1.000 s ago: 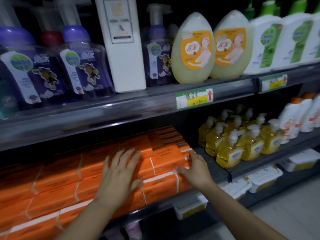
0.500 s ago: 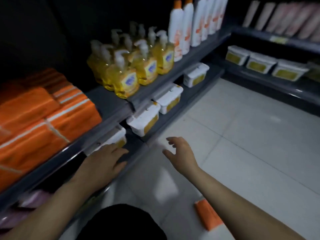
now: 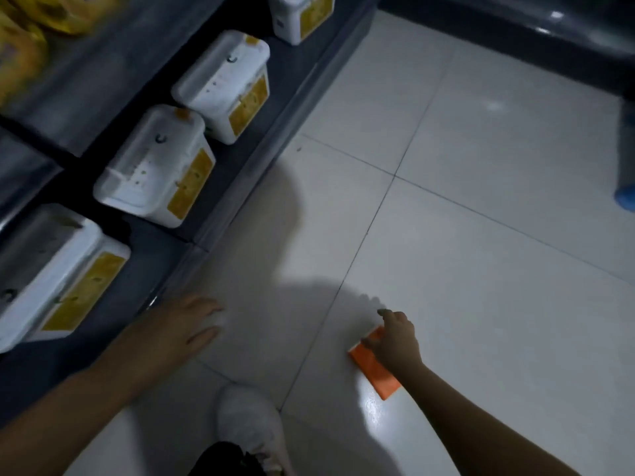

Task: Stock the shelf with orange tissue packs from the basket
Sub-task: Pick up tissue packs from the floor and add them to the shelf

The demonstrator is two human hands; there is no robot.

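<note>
One orange tissue pack (image 3: pixel 376 371) lies flat on the white floor tiles at the lower right. My right hand (image 3: pixel 395 338) is down over its far end, fingers spread and bent, thumb at the pack's left edge; the pack still lies on the floor. My left hand (image 3: pixel 178 328) hovers open, fingers straight, above the floor beside the bottom shelf's front edge (image 3: pixel 206 231), holding nothing. Neither the basket nor the shelf of orange packs is in view.
White tubs with yellow labels (image 3: pixel 154 166) stand in a row on the dark bottom shelf at left. My white shoe (image 3: pixel 247 420) is on the floor between my arms. A second dark shelf base (image 3: pixel 515 39) runs along the top right. A blue object (image 3: pixel 627 197) sits at the right edge.
My view swung from the shelf of orange packs down to the floor. Both hands left the shelf; my right hand dropped onto the orange pack on the tiles, my left lowered beside the shelf base.
</note>
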